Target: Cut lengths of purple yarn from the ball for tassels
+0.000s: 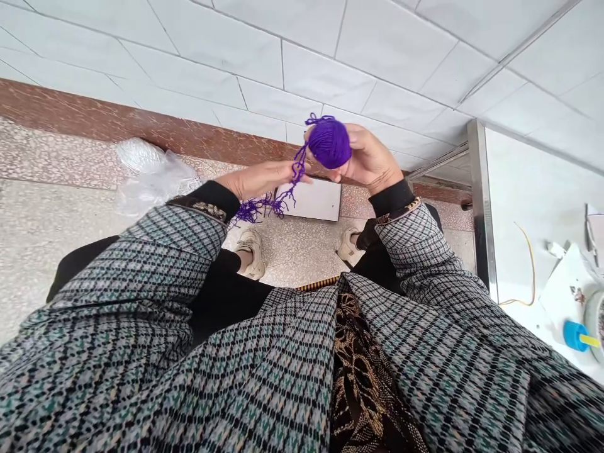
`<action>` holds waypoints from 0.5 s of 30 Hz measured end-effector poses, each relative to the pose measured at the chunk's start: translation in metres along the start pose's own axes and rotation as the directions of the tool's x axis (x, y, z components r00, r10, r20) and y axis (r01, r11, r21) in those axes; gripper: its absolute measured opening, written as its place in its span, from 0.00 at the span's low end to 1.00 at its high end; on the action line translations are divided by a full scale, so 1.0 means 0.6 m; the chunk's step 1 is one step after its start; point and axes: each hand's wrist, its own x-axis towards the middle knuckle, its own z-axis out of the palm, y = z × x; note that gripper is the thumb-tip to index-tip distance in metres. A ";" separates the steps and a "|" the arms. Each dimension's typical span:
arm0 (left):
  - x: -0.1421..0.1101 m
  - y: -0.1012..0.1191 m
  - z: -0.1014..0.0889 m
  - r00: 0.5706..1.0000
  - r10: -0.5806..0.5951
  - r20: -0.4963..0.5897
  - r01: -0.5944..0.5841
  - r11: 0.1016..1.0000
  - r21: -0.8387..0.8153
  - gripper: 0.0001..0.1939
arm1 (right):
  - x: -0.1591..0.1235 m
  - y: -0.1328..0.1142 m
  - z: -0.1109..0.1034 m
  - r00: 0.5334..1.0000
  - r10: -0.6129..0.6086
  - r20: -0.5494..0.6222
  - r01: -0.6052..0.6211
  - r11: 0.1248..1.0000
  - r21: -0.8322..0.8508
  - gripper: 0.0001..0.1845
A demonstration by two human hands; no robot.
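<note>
Yarn ball [329, 143] upper centre | right hand [371, 155] nearer, clasping it | loose yarn [253, 211] slants lower left, passing left hand [260, 178]; left grip can't be determined

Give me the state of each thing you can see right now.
Purple yarn ball: wound, held up in the right hand.
Right hand: gripping the ball.
Left hand: fingers extended beside the hanging yarn; contact unclear.
Loose yarn: hanging, tangled.
Clear plastic bag: crumpled, on the floor.
White box: on the floor, partly hidden.
Yellow cable: curved, loose on the white table.
</note>
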 end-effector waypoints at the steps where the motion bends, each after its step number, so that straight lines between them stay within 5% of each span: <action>1: -0.002 -0.006 0.006 0.996 -0.056 0.066 0.057 0.998 -0.014 0.31 | -0.011 -0.012 -0.005 0.999 -0.020 -0.038 0.019 1.000 -0.014 0.20; 3: -0.011 -0.009 0.011 0.980 -0.155 0.127 0.155 0.988 0.009 0.22 | -0.035 -0.036 -0.018 0.984 -0.074 -0.160 0.073 0.997 -0.013 0.23; 5: -0.025 -0.008 0.000 0.974 -0.218 0.057 0.217 0.976 0.025 0.14 | -0.063 -0.064 -0.034 0.930 -0.150 -0.337 0.174 0.984 0.044 0.29; 7: -0.039 -0.010 -0.023 0.963 -0.254 -0.095 0.254 0.967 -0.005 0.15 | -0.096 -0.095 -0.045 0.827 -0.208 -0.523 0.336 0.928 0.163 0.33; 9: -0.052 -0.017 -0.052 0.938 -0.272 -0.214 0.268 0.962 -0.047 0.17 | -0.132 -0.130 -0.048 0.716 -0.205 -0.667 0.550 0.754 0.359 0.33; 11: -0.065 -0.030 -0.081 0.920 -0.289 -0.263 0.285 0.957 -0.056 0.17 | -0.171 -0.169 -0.040 0.668 -0.119 -0.735 0.722 0.345 0.600 0.32; 12: -0.072 -0.038 -0.093 0.912 -0.299 -0.280 0.298 0.953 -0.049 0.17 | -0.189 -0.190 -0.034 0.667 -0.069 -0.742 0.744 0.034 0.667 0.32; 14: -0.088 -0.052 -0.112 0.898 -0.310 -0.313 0.315 0.948 -0.033 0.20 | -0.224 -0.231 -0.021 0.651 0.033 -0.758 0.617 -0.605 0.504 0.28; 15: -0.097 -0.057 -0.119 0.899 -0.302 -0.319 0.311 0.950 -0.022 0.22 | -0.240 -0.251 -0.016 0.629 0.101 -0.770 0.516 -0.795 0.318 0.24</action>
